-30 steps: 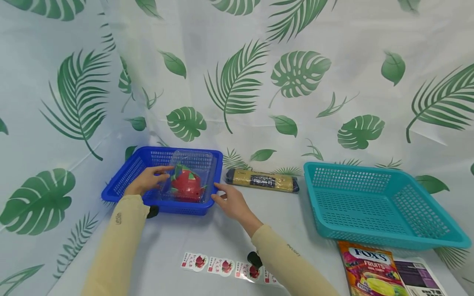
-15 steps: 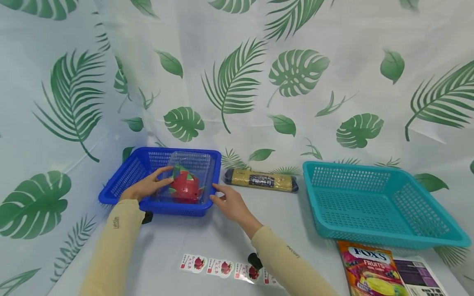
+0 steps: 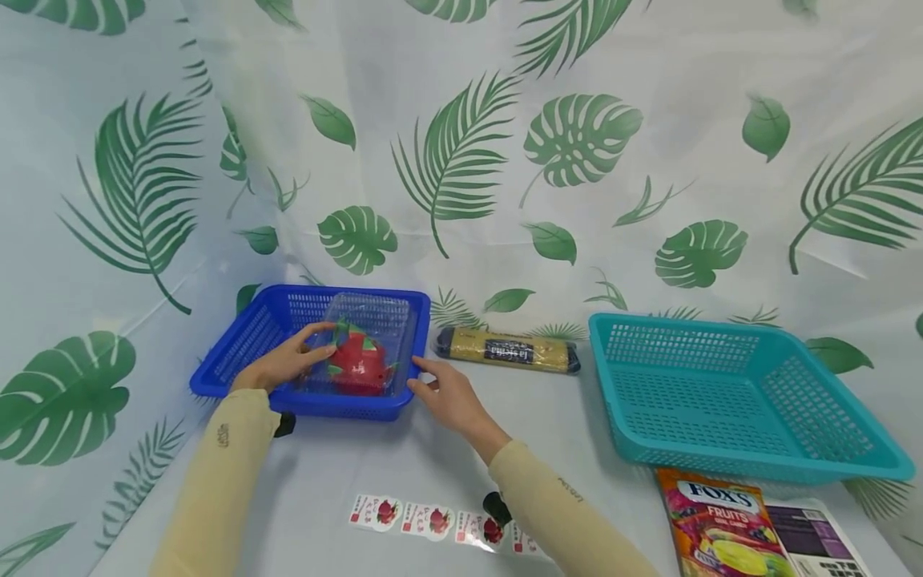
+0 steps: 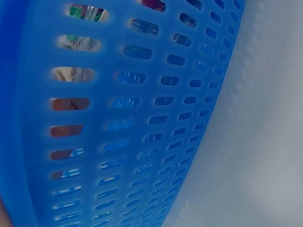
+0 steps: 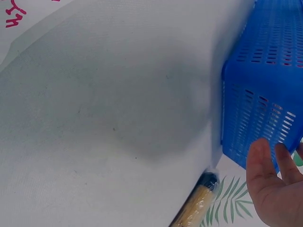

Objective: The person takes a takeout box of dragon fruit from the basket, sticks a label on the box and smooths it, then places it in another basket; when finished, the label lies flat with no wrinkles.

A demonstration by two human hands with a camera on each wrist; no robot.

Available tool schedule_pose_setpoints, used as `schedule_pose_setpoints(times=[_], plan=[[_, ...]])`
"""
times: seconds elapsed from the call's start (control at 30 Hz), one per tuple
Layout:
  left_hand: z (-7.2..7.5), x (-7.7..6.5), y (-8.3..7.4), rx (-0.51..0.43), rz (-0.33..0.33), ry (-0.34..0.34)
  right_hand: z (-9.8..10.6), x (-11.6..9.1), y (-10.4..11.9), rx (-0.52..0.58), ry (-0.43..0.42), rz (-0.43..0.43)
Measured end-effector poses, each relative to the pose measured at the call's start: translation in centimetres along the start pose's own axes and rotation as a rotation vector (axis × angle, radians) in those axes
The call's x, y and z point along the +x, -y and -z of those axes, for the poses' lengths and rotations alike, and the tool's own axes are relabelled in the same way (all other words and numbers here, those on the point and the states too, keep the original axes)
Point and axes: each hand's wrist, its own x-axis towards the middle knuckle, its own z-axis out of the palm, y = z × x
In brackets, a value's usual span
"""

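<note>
A clear plastic clamshell box [image 3: 392,320] sits in the blue basket [image 3: 245,344], tilted against its right side. Inside the box lies a red dragon fruit [image 3: 358,365] with green tips. My left hand [image 3: 284,361] reaches over the basket's front, with its fingertips and thumb at the box's left side. Outside the basket's right end, my right hand [image 3: 450,393] has its fingertips by the rim. Extended fingers [image 5: 259,153] of that hand lie along the outer wall in the right wrist view. In the left wrist view, the slotted basket wall hides most of the left hand.
A yellow pasta pack [image 3: 508,350] lies against the back sheet. To the right stands a teal basket [image 3: 613,401], with an orange candy bag [image 3: 721,521] and a purple-and-white pack [image 3: 815,533] before it. A strip of dragon fruit stickers [image 3: 437,522] lies at the front.
My left hand has shifted slightly left and farther over the box's left side. The right hand stays at the basket's right end. The whole view has shifted slightly.
</note>
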Motion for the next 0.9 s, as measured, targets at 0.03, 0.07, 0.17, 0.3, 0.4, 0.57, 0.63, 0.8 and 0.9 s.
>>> schedule_pose_setpoints(times=[0.03, 0.07, 0.17, 0.3, 0.4, 0.57, 0.63, 0.8, 0.9], plan=[[0.0, 0.0, 0.0, -0.002, -0.005, -0.002, 0.0, 0.0, 0.0, -0.003, -0.004, 0.001], [0.0, 0.1, -0.1, -0.003, -0.011, -0.004, 0.0, 0.1, 0.0, -0.005, -0.006, 0.000], [0.0, 0.2, -0.1, -0.006, -0.017, -0.007, 0.0, 0.1, 0.0, -0.006, -0.007, -0.004], [-0.1, 0.1, -0.1, -0.004, -0.002, -0.014, 0.0, 0.1, -0.1, -0.012, -0.003, 0.004], [0.0, 0.0, 0.1, -0.006, -0.007, -0.013, -0.1, 0.2, -0.1, -0.017, -0.002, 0.012], [0.1, 0.1, -0.1, -0.011, -0.051, -0.031, 0.1, 0.1, 0.0, -0.016, 0.000, 0.014], [0.2, 0.1, -0.2, -0.017, -0.069, -0.047, 0.1, 0.1, 0.0, -0.019, 0.001, 0.009], [0.8, -0.1, -1.1, -0.017, -0.119, -0.072, 0.0, 0.2, -0.1, -0.019, -0.002, 0.011], [1.8, -0.4, -2.1, -0.035, -0.167, -0.075, 0.0, 0.1, -0.1, -0.001, 0.003, 0.009]])
